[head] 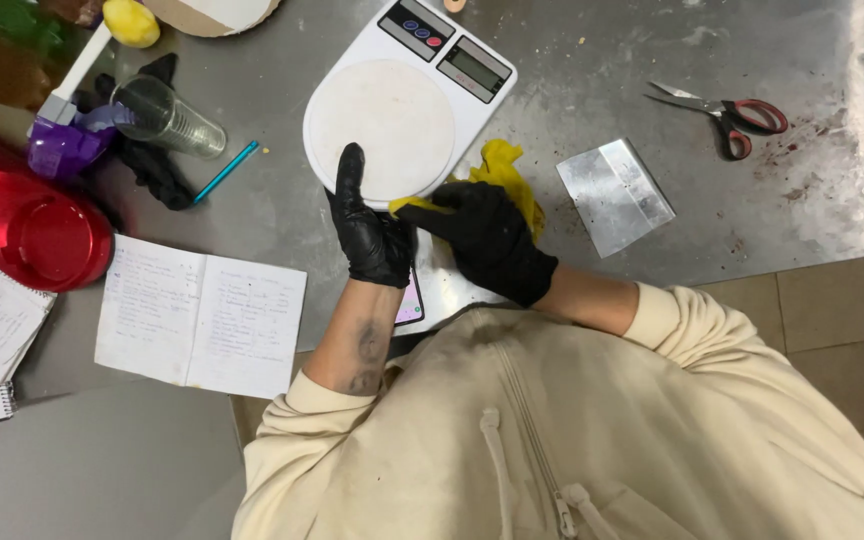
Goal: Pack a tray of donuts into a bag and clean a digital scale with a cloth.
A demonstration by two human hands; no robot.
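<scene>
Two black-gloved hands met at the white scale's [380, 128] six o'clock edge, the left hand [370, 232] resting on it with fingers together and the right hand [484, 240] pinching a yellow cloth [504, 170], so a hard push might have slid the scale away.

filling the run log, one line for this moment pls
left hand: gloved, on scale rim | right hand: gloved, grips yellow cloth beside scale | nearby: metal scraper, scissors
</scene>
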